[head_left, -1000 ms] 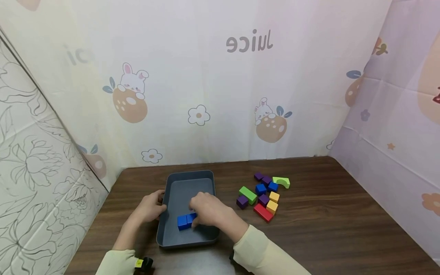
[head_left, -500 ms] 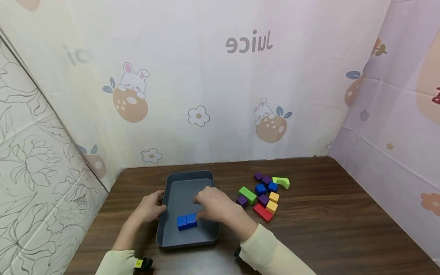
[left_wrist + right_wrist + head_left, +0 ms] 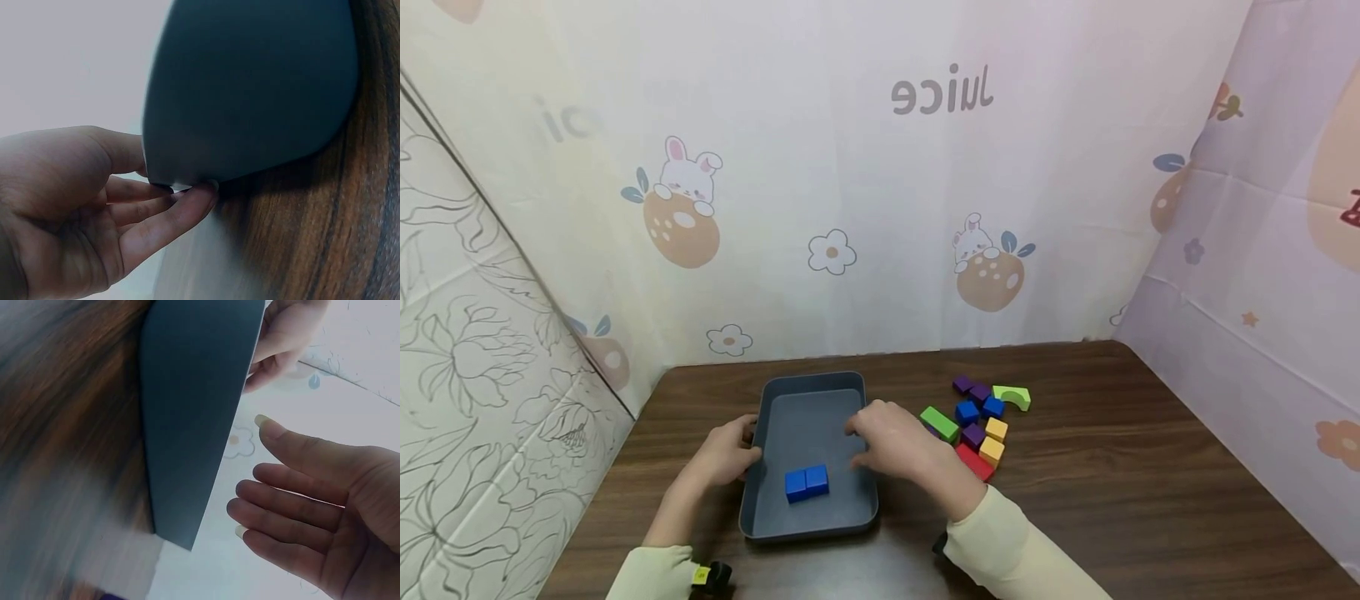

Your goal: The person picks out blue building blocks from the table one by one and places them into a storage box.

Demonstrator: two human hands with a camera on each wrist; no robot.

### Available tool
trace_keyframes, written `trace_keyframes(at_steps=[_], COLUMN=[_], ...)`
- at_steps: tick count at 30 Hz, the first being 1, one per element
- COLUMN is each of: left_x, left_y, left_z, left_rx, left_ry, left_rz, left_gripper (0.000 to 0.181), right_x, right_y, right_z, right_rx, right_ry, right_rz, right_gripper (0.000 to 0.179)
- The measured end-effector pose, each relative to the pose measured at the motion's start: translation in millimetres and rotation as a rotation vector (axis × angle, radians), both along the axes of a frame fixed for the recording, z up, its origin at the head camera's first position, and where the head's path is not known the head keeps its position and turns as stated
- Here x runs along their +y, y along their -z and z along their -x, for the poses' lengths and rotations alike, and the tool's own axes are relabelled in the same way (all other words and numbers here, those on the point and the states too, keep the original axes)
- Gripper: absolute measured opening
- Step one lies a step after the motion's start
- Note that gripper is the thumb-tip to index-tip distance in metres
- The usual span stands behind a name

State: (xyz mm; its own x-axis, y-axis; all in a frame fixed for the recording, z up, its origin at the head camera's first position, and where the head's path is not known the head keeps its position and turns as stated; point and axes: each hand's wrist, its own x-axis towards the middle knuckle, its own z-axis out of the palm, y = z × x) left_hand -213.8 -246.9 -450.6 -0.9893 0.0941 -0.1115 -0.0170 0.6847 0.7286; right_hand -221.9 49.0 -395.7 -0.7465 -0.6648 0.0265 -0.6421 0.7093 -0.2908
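A grey rectangular tray (image 3: 808,521) lies on the table with two blue cube blocks (image 3: 806,483) side by side in its near half. My left hand (image 3: 724,451) holds the tray's left side, thumb at the rim and fingers against the outer wall. The left wrist view shows that hand (image 3: 81,212) pinching the dark tray wall (image 3: 250,87). Over the tray's right rim hovers my right hand (image 3: 898,442), holding nothing. Its fingers are spread from the thumb and relaxed in the right wrist view, where the hand (image 3: 325,512) is apart from the tray (image 3: 187,425).
Right of the tray lies a loose group of blocks: a green bar (image 3: 939,424), a red bar (image 3: 976,462), yellow cubes (image 3: 992,452), purple blocks (image 3: 973,436), more blue cubes (image 3: 967,412) and a light green arch (image 3: 1012,397). A patterned curtain (image 3: 880,292) hangs behind the wooden table (image 3: 1120,467).
My right hand has let go of the right blue cube and moved right, to the tray's right rim. The left hand and the tray have stayed in place.
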Motion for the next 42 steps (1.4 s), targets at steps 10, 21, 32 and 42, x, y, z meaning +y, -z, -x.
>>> trace_keyframes(at_steps=[10, 21, 32, 42], left_x=[0.5, 0.0, -0.2, 1.0], left_y=[2.0, 3.5, 1.4, -0.5], left_z=[-0.9, -0.2, -0.3, -1.7], left_rx=[0.007, 0.005, 0.005, -0.003], left_ry=[-0.014, -0.019, -0.007, -0.012], left_rz=[-0.009, -0.018, -0.015, -0.013], left_gripper=[0.061, 0.060, 0.060, 0.059], right_x=[23, 52, 83, 107], right_y=[2.2, -0.6, -2.0, -0.4], right_z=[4.8, 8.2, 12.8, 15.2], right_rx=[-0.009, -0.002, 0.030, 0.024], right_ry=[0.024, 0.074, 0.126, 0.169], right_rz=[0.026, 0.039, 0.053, 0.066], right_gripper=[0.038, 0.036, 0.037, 0.037])
